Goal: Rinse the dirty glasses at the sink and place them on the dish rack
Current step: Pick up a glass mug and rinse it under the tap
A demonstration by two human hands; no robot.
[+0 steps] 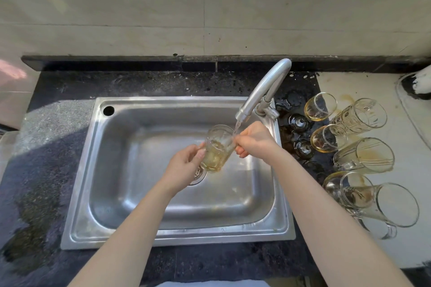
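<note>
We are gripping the clear, yellow-stained drinking glass point(218, 150) low on its side with our left hand point(185, 166), fingers curling round it above the stainless steel sink point(163, 237). The glass is tilting between both hands, mouth under the stream from the curved metal tap point(263, 91). Wet, it is probably slippery, and it is stiff and breakable, so the thick base seems the safest hold. Our right hand point(254, 140), wrist bent inward, is pinching its upper wall. Right of that hand, more stained glasses point(363, 158) are lying.

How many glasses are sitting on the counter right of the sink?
6: far small glass, near small glass, patterned mug, stained mug, and two overlapping at the near end, front glass and big mug. More may hide there.
</note>
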